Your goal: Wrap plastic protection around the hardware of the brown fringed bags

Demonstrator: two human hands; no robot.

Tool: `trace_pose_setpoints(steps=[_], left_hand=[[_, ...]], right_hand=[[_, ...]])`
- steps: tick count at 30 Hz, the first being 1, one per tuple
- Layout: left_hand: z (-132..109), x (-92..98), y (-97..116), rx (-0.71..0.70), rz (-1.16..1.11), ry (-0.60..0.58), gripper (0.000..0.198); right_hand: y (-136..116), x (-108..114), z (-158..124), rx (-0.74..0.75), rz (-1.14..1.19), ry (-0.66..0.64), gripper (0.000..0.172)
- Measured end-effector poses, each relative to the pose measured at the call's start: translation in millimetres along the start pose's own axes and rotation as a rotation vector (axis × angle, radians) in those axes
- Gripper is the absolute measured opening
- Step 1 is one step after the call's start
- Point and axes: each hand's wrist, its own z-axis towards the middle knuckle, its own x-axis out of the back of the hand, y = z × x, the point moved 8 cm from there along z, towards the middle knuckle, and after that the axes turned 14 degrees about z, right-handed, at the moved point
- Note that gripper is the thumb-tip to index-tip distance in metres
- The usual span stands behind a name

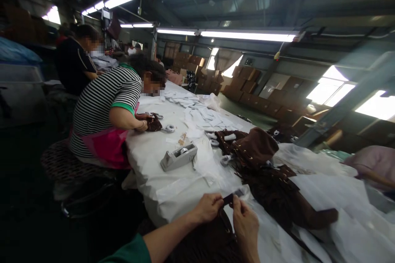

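Note:
A short dark strap [228,199] stretches between my two hands at the near edge of the table. My left hand [210,207] pinches one end of it. At the other end, the thumb and fingers of my right hand [245,218] are closed on the strap, where thin translucent wrapping shows. Below them hangs a dark brown fringed bag [205,240] with a metal eyelet, partly hidden by my forearms. More brown suede bags [257,146] with eyelets and fringe lie piled on the table to the right of my hands.
A grey tape dispenser [179,158] stands ahead on the white-covered table [148,172]. White paper pieces [203,115] are scattered farther back. A co-worker in a striped shirt [105,102] handles a brown item [153,124] at left. Plastic sheets [333,197] lie at right.

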Motion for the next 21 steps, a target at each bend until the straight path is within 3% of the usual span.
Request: trace_pose_setpoints(steps=[4,8,12,17,21], left_hand=[[9.3,0.8,5.0,0.011,0.028,0.035,0.028],[2.9,-0.9,3.1,-0.012,0.008,0.021,0.024],[-6.2,-5.2,-11.7,-0.028,-0.078,0.010,0.028],[-9.5,-33.2,-30.2,0.046,-0.209,-0.173,0.032],[-5.2,-35.0,-22.5,0.023,-0.202,-0.115,0.029]], right_hand=[[16.1,-16.4,-11.3,-0.006,-0.111,-0.057,0.051],[33.1,-15.3,-11.7,-0.077,-0.067,-0.065,0.048],[28.3,-1.0,-2.5,-0.112,-0.025,-0.012,0.046],[16.3,6.4,4.2,-0.117,0.044,0.043,0.046],[15.3,9.6,9.8,-0.115,0.029,0.060,0.048]])
